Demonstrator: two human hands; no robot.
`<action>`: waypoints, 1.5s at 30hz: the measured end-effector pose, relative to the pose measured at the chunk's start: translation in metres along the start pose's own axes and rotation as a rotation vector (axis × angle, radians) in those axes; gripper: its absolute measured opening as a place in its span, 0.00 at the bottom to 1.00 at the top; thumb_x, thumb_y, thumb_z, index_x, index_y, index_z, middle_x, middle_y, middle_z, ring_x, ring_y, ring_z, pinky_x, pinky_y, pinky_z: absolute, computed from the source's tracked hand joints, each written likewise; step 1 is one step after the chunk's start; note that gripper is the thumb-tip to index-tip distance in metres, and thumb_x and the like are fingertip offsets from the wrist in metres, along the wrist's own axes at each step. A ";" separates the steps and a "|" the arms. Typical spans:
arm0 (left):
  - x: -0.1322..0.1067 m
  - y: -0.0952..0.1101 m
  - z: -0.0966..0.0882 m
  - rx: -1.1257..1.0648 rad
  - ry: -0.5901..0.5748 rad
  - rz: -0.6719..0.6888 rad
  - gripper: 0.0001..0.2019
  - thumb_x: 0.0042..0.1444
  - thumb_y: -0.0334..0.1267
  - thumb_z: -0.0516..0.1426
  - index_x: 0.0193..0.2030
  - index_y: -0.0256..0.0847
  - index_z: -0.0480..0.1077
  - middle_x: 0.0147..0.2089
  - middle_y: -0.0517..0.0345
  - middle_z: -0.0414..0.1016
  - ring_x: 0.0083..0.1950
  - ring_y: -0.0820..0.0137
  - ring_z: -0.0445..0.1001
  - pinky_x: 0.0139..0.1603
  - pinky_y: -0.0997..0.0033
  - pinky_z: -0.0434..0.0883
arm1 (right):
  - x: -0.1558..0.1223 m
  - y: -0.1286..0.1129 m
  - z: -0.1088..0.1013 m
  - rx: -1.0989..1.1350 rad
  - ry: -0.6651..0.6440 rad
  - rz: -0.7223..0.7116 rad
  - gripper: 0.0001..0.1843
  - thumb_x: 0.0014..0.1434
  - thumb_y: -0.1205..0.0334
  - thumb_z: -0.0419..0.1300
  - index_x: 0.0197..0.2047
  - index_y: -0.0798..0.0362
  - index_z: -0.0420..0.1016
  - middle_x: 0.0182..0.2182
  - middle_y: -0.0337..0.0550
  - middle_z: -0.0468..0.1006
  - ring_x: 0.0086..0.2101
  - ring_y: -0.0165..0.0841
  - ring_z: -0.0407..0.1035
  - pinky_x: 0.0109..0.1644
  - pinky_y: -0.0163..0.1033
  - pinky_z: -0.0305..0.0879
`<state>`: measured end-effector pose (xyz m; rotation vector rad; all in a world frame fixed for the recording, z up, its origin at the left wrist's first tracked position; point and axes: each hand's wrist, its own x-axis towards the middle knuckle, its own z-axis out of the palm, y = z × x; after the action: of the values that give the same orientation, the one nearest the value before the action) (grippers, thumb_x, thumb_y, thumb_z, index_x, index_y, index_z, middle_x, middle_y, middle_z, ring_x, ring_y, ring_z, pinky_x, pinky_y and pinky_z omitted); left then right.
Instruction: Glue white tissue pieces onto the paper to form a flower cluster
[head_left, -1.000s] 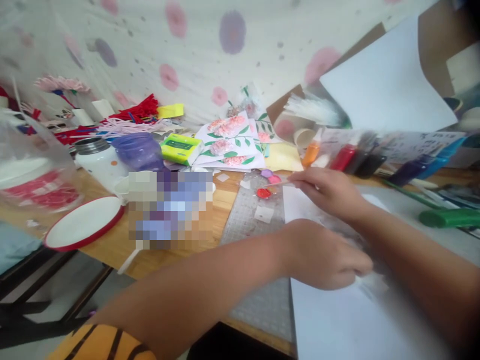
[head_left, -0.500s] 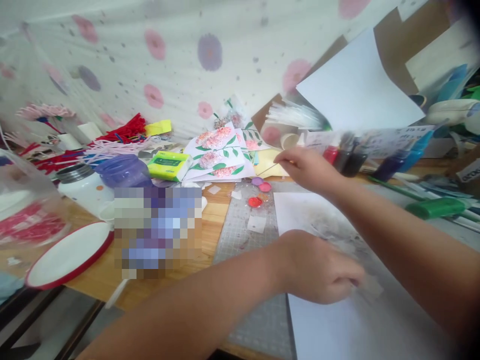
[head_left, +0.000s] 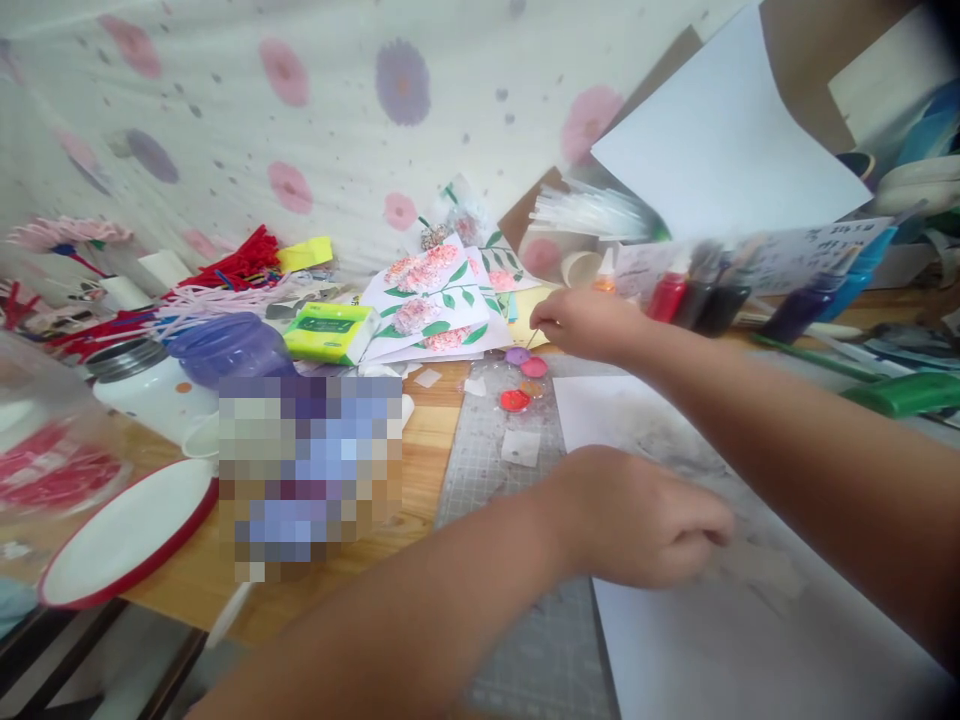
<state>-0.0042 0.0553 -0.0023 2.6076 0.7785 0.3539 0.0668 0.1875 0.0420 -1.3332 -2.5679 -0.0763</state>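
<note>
My right hand [head_left: 574, 322] pinches a thin stick [head_left: 533, 340], its tip pointing down by the dabs of paint. These include a purple dab [head_left: 517, 355], a pink dab [head_left: 534, 367] and a red dab [head_left: 514, 401] at the back of the grey cutting mat [head_left: 491, 450]. Closer to me, my left hand [head_left: 649, 520] is closed, and a small pale piece [head_left: 772, 578], blurred and seemingly see-through, sticks out from its fingers. Under that hand lies a large white sheet [head_left: 675, 650] with greyish smudges. A small white square [head_left: 520, 448] rests on the mat.
Flower pictures [head_left: 431, 300] and a yellow-green tissue pack [head_left: 330, 333] lie at the back. Bottles of colour, among them a red bottle [head_left: 667, 290], stand behind my right arm. A red-rimmed white dish [head_left: 127, 540] sits at the left edge.
My right hand has moved down and slightly left, bringing the stick's tip closer to the paint. My left hand stays closed over the sheet; the view has shifted a little.
</note>
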 end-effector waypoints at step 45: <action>0.003 0.003 -0.005 0.031 -0.102 0.011 0.10 0.51 0.31 0.47 0.33 0.43 0.68 0.34 0.67 0.73 0.36 0.76 0.69 0.25 0.76 0.58 | -0.044 0.012 0.002 0.075 0.047 0.041 0.18 0.55 0.65 0.45 0.41 0.51 0.74 0.42 0.40 0.75 0.41 0.35 0.67 0.43 0.40 0.63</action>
<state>-0.0016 0.0562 0.0041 2.6362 0.7412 0.2111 0.1006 0.1602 0.0284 -1.3405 -2.4778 -0.0042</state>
